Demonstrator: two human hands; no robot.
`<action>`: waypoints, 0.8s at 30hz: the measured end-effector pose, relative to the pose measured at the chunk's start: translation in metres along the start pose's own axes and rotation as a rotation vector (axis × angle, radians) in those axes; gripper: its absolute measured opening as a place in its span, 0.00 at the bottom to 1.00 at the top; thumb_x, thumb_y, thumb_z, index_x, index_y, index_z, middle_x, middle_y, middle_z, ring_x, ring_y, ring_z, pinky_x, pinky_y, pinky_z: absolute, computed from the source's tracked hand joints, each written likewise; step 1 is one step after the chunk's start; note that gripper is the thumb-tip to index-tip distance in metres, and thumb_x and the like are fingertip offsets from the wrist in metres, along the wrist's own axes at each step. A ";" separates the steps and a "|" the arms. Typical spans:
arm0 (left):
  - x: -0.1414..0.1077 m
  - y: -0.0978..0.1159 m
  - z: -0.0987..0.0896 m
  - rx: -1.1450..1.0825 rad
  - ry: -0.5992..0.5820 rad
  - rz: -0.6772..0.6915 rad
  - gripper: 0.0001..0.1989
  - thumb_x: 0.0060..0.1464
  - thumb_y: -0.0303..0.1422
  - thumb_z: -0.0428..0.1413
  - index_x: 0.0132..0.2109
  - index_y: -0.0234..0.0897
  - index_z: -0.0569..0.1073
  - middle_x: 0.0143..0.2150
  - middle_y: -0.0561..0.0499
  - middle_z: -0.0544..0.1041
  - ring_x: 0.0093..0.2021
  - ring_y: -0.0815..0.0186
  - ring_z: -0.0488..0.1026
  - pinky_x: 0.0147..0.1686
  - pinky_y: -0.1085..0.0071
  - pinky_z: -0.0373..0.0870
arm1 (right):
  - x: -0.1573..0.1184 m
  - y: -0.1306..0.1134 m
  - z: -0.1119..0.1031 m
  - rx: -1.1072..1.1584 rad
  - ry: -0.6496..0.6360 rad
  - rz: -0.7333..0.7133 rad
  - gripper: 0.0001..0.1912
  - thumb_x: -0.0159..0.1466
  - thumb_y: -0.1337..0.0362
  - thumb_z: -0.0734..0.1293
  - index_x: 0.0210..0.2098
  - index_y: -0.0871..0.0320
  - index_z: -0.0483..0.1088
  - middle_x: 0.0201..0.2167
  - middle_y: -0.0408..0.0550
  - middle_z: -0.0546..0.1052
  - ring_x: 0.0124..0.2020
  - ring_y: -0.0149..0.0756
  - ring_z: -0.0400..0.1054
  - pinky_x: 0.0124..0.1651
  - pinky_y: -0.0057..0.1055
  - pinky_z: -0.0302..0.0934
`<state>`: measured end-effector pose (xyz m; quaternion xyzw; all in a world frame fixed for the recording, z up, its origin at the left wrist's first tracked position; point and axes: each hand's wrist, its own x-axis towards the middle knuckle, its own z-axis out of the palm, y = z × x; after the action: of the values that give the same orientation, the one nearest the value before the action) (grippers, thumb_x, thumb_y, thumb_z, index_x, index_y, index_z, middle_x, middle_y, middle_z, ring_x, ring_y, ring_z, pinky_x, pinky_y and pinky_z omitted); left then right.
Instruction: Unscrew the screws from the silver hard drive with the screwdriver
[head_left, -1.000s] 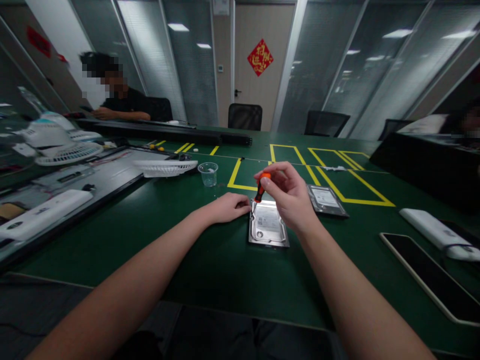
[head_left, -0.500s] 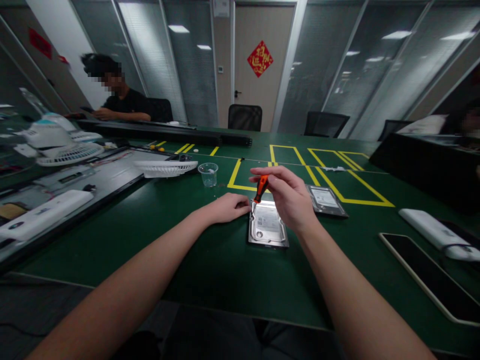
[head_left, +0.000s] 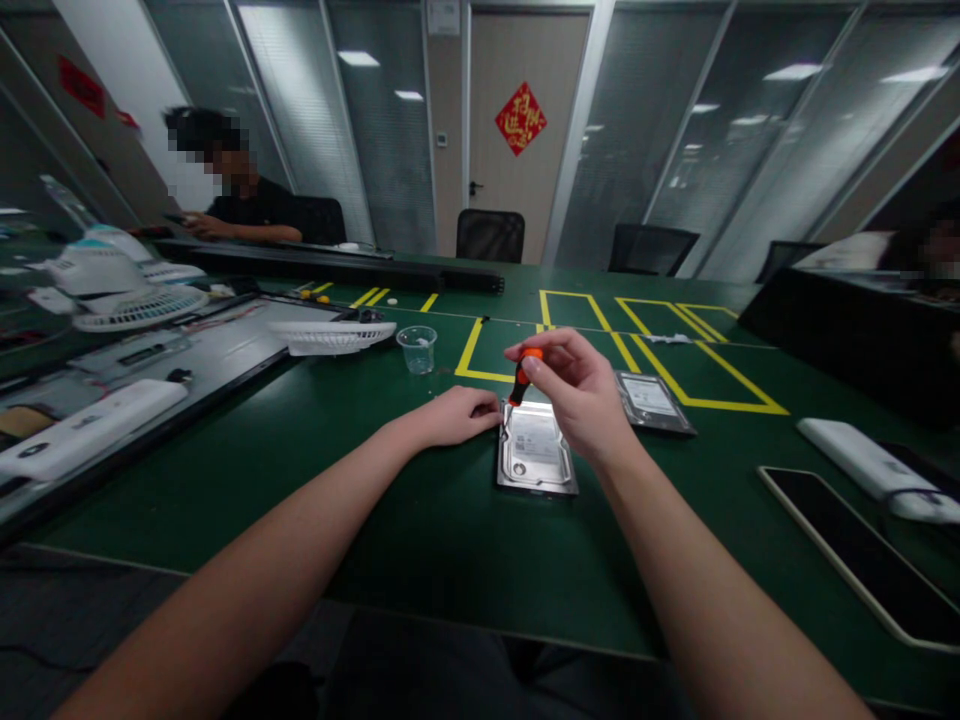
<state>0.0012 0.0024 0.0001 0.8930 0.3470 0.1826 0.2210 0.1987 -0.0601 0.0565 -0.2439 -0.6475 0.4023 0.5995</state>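
A silver hard drive (head_left: 536,450) lies label up on the green table (head_left: 442,540). My right hand (head_left: 581,385) is closed round the orange and black handle of a screwdriver (head_left: 523,378), which stands slightly tilted over the drive's far left corner. Its tip is too small to make out. Against the left edge of the drive rests my left hand (head_left: 461,415), its fingers curled together at the same corner. Just right of my right hand is a second hard drive (head_left: 652,402), partly hidden by it.
A clear plastic cup (head_left: 417,352) stands beyond my left hand. White fan parts (head_left: 330,336) and a large metal panel (head_left: 217,350) lie left. At right are a phone (head_left: 862,550) and a white power strip (head_left: 874,468). A person (head_left: 251,205) sits across the table.
The fingers of my right hand have shifted round the screwdriver handle, which has turned and now shows more black. My left hand and the drive have stayed in place.
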 end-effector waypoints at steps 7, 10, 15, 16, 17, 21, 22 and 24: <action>0.000 0.000 0.000 -0.015 0.000 0.006 0.13 0.66 0.42 0.53 0.40 0.38 0.75 0.38 0.50 0.80 0.36 0.62 0.75 0.35 0.68 0.64 | 0.000 -0.001 0.001 0.015 -0.001 0.011 0.10 0.63 0.63 0.74 0.43 0.52 0.72 0.47 0.47 0.82 0.50 0.37 0.77 0.55 0.39 0.72; -0.001 0.000 0.000 -0.012 -0.003 -0.003 0.14 0.66 0.42 0.53 0.39 0.38 0.75 0.37 0.50 0.79 0.35 0.63 0.74 0.34 0.69 0.63 | -0.001 -0.002 0.003 0.024 -0.002 0.020 0.12 0.62 0.63 0.75 0.43 0.53 0.71 0.47 0.48 0.82 0.49 0.37 0.77 0.46 0.34 0.75; -0.001 0.002 -0.001 0.002 -0.004 -0.002 0.14 0.66 0.43 0.52 0.40 0.38 0.75 0.35 0.51 0.78 0.33 0.64 0.72 0.33 0.69 0.62 | -0.001 -0.002 0.003 0.090 -0.014 0.035 0.12 0.63 0.63 0.74 0.43 0.53 0.69 0.45 0.48 0.81 0.46 0.40 0.79 0.26 0.24 0.71; -0.001 0.003 -0.001 0.001 -0.004 0.001 0.14 0.66 0.42 0.52 0.40 0.38 0.75 0.35 0.51 0.78 0.33 0.64 0.73 0.33 0.69 0.62 | -0.002 -0.003 0.003 0.099 -0.015 0.035 0.12 0.63 0.64 0.74 0.43 0.53 0.69 0.44 0.47 0.81 0.46 0.40 0.79 0.27 0.25 0.72; -0.001 0.003 -0.001 -0.001 -0.003 0.004 0.14 0.66 0.42 0.52 0.40 0.38 0.75 0.35 0.51 0.79 0.33 0.63 0.73 0.34 0.68 0.62 | -0.002 -0.003 0.003 0.098 -0.017 0.035 0.12 0.62 0.64 0.74 0.43 0.53 0.70 0.43 0.47 0.81 0.46 0.40 0.79 0.28 0.26 0.73; -0.002 0.002 -0.002 -0.019 -0.007 0.002 0.14 0.66 0.43 0.53 0.42 0.38 0.76 0.39 0.48 0.80 0.37 0.61 0.74 0.38 0.67 0.65 | -0.002 -0.005 0.003 0.052 -0.024 0.061 0.09 0.64 0.61 0.73 0.43 0.53 0.74 0.43 0.48 0.80 0.45 0.38 0.77 0.34 0.30 0.76; -0.002 0.002 -0.002 -0.022 -0.008 0.000 0.15 0.66 0.43 0.53 0.43 0.38 0.77 0.40 0.47 0.81 0.38 0.60 0.75 0.39 0.66 0.66 | -0.002 -0.005 0.003 0.059 -0.026 0.072 0.09 0.64 0.60 0.73 0.43 0.53 0.74 0.44 0.48 0.80 0.46 0.38 0.77 0.35 0.31 0.77; -0.002 0.002 -0.001 -0.026 -0.016 -0.005 0.15 0.66 0.43 0.52 0.45 0.38 0.77 0.41 0.47 0.81 0.38 0.60 0.75 0.39 0.66 0.66 | -0.001 -0.004 0.003 0.111 -0.031 0.098 0.08 0.67 0.58 0.70 0.44 0.52 0.75 0.45 0.48 0.79 0.47 0.39 0.76 0.36 0.31 0.77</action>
<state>0.0003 0.0005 0.0019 0.8906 0.3452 0.1793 0.2358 0.1970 -0.0641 0.0595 -0.2358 -0.6206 0.4701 0.5817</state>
